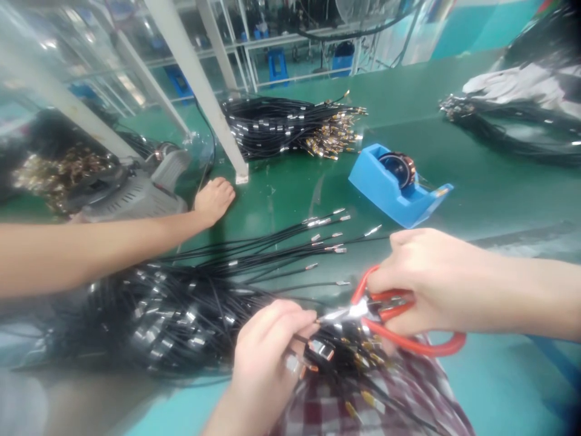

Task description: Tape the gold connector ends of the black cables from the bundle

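My right hand (417,281) is closed round a pair of red-handled scissors (361,310), with the pointed metal tips aimed left. Those tips meet the fingertips of my left hand (272,351), which pinches a black cable with a shiny metal connector (321,349). Whether the blades touch the cable is hard to see. Below both hands, more black cable ends with gold and silver tips (370,396) lie over a checked cloth (318,406). A large bundle of black cables (181,315) spreads out to the left of my hands.
A blue tape dispenser (390,188) stands on the green table (295,188). Behind it lies another cable bundle (295,127) beside a white post (200,79). A co-worker's hand (215,200) rests near a grey machine (136,188). More cables (499,127) lie far right.
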Demonstrator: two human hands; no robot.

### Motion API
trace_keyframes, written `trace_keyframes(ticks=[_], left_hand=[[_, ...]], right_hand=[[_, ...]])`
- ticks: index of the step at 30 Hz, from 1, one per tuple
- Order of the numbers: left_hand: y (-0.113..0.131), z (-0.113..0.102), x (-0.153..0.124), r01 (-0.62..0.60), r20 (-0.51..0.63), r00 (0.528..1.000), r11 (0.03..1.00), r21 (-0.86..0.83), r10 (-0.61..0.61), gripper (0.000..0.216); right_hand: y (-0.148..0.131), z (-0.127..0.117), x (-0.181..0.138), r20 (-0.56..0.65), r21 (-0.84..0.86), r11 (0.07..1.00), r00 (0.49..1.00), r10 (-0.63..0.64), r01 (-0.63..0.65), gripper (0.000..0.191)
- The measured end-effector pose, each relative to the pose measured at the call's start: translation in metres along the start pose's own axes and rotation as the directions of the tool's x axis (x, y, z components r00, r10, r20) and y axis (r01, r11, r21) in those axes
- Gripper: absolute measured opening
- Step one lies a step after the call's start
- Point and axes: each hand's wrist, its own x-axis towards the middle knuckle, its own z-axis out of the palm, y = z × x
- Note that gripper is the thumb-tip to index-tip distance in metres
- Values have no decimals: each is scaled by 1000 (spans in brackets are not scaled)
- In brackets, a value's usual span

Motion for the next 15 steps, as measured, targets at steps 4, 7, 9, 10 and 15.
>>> trace_keyframes(ticks=[4,7,9,10,15], left_hand=[[1,-1,0,5,11,1000,1000,6,-5,12],[1,-3,-1,11,11,1000,1000,-8,-11,11],[2,-3,-1,14,7,1000,1000,-8,-14,12],[2,-3,-2,16,8,1000,1000,-6,-16,13],[0,-1,-5,9,-7,1000,999,-32,-10,14]], right_hand=[[-1,1,1,-8,-46,999,1000,2,-2,26],[0,1,1,-11,-82,996,1000,-20,19,29],[1,1,2,-11,-97,995,1000,-29,28,30],[1,1,2,-6,-101,995,1000,-29,28,31],[0,2,6,85,-74,997,996,6,1,30]])
